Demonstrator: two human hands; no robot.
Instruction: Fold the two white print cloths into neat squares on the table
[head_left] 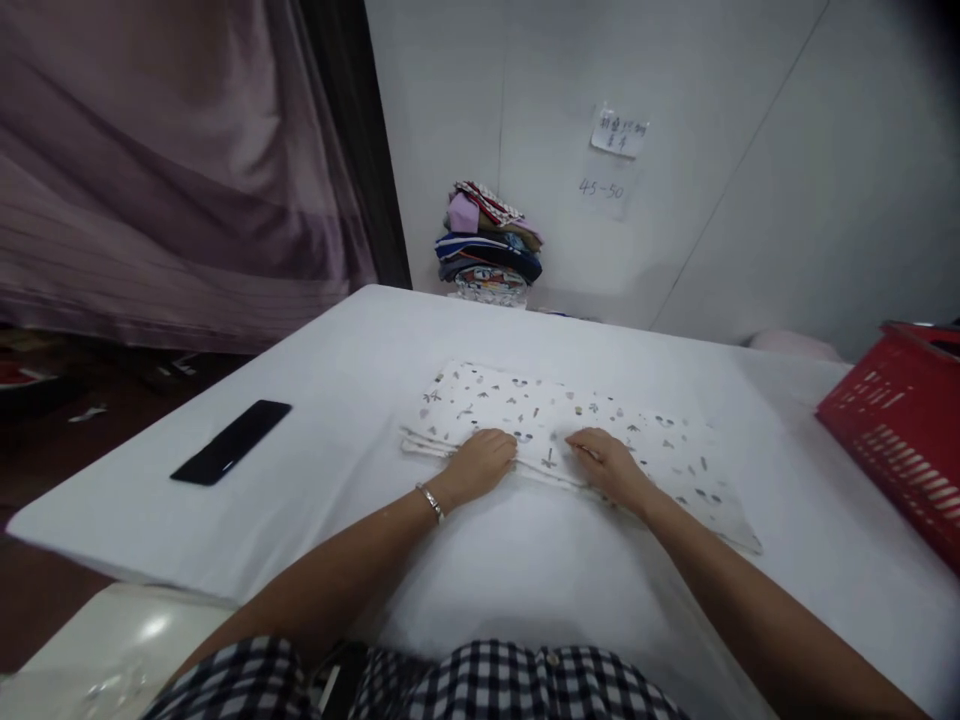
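A white cloth [551,405] with small printed motifs lies folded in layers on the white-covered table in front of me. My left hand [481,464], with a silver bracelet at the wrist, is closed with its fingers curled over the cloth's near edge. To the right, my right hand [609,465] is also closed, thumb and fingers together on the cloth a little in from that edge. The fingertips of both hands are partly hidden. Near the left hand, the cloth's layered edges show at its left corner.
A black phone-like slab [232,443] lies on the table [337,370] at left. At right stands a red plastic basket [900,420]. Beyond the far edge is a stack of folded fabrics [491,245] against the wall. A mauve curtain [187,170] hangs at left.
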